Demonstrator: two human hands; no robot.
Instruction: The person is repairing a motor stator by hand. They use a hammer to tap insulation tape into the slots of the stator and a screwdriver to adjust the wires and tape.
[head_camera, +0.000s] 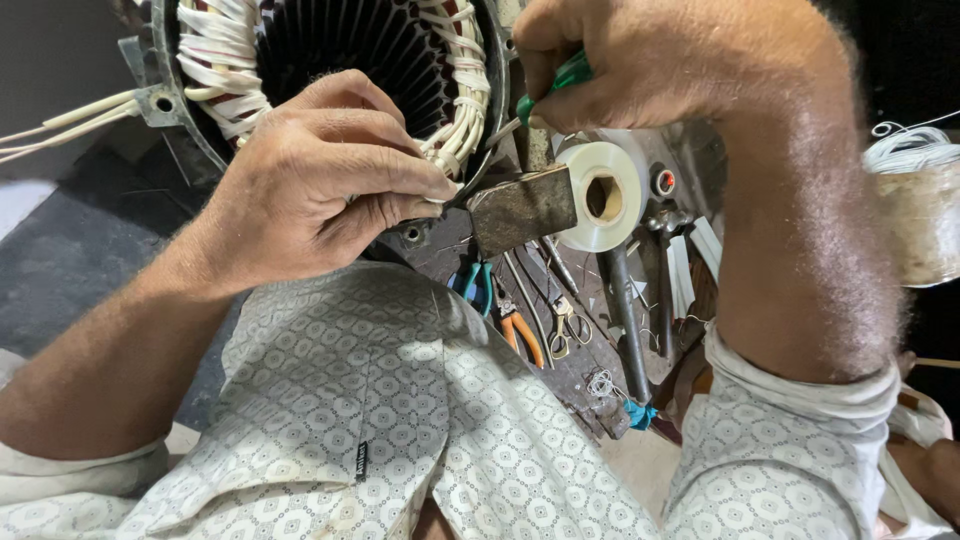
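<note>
A round motor stator (350, 50) with dark slots and white-taped copper windings fills the top of the view. My left hand (320, 180) rests on its lower rim, fingertips pinching the white winding tape at the edge. My right hand (640, 60) is closed around a green-handled tool (555, 85) whose thin metal tip points at the same spot on the windings.
A hammer head (525, 208) lies just under the stator beside a roll of white tape (605, 195). Pliers with orange grips (520, 335), blue-handled pliers (473, 283), small scissors (567, 325) and other tools lie below. A spool of white cord (915, 205) stands at right.
</note>
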